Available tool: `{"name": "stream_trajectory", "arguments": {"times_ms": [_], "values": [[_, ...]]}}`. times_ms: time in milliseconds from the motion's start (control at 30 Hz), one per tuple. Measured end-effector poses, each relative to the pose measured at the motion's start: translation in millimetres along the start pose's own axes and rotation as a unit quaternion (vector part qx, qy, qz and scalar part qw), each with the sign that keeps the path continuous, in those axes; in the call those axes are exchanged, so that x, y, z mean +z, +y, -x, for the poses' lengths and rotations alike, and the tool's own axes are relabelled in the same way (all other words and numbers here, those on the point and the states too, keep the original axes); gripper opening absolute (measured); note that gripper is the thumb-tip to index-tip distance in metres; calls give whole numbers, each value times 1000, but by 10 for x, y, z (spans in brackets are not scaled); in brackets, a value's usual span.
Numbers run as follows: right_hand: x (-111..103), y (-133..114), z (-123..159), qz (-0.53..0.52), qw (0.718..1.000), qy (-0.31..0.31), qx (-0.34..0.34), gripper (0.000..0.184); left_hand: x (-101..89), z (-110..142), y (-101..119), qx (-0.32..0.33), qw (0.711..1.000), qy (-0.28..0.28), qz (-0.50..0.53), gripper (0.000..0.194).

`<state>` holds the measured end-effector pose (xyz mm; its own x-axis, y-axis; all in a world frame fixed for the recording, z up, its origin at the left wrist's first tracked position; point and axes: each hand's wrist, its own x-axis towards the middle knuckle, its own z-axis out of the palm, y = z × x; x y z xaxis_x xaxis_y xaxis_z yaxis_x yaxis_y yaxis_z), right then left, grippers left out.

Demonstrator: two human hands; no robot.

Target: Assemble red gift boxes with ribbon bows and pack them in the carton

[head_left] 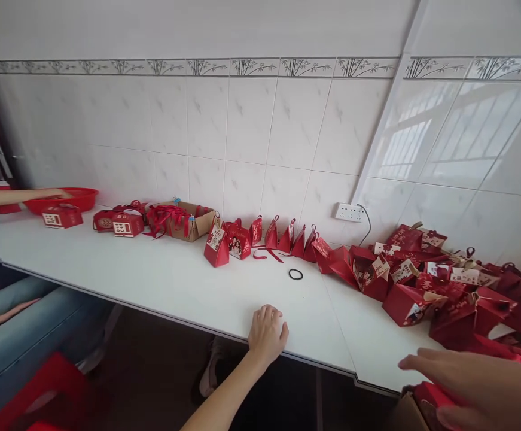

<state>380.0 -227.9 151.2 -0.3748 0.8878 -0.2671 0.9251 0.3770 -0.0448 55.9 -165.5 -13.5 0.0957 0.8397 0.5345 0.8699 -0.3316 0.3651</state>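
Near the front edge of the white table [161, 269], my left hand [265, 335] rests palm down, holding nothing, its fingers a little bent and the thumb apart. At the lower right, my right hand [488, 383] is spread above a cardboard box [407, 413] with red card pieces [435, 398] in it. Its fingers and thumb are apart; whether they touch the red card cannot be made out. A large heap of red gift boxes [415, 304] with ribbon loops lies just beyond that hand. A black elastic band [295, 274] lies beyond my left hand.
Several small red pointed boxes [287, 237] line the wall, with ribbon scraps [274, 256] before them. Further left are a carton of red ribbons [201, 224], handled red boxes [128, 224] and a red basin [87, 199] with another person's hand [58, 193] at it. A power strip [349, 212] is on the wall.
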Motion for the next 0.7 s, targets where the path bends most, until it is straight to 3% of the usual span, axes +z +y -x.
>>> {"name": "stream_trajectory", "arguments": {"times_ms": [100,233,367,467,600,700], "values": [[-320,-236,-158,6,997,-65,29,53,16,-2,-24,3,1000,-6,-11,18],[-552,-374,-284,5,995,-71,70,61,31,-34,-47,3,999,-39,-36,23],[-486,-492,-351,-15,993,-81,83,64,24,-56,-65,21,993,-101,-51,31],[-363,-649,-390,-30,991,-89,98,62,26,-48,-129,73,988,-126,-56,42],[-206,-820,-459,-57,984,-118,124,61,69,-34,-262,154,980,-119,-30,57],[-131,-776,-536,-65,980,-123,144,61,139,-37,-328,164,982,-85,-26,59]]}}
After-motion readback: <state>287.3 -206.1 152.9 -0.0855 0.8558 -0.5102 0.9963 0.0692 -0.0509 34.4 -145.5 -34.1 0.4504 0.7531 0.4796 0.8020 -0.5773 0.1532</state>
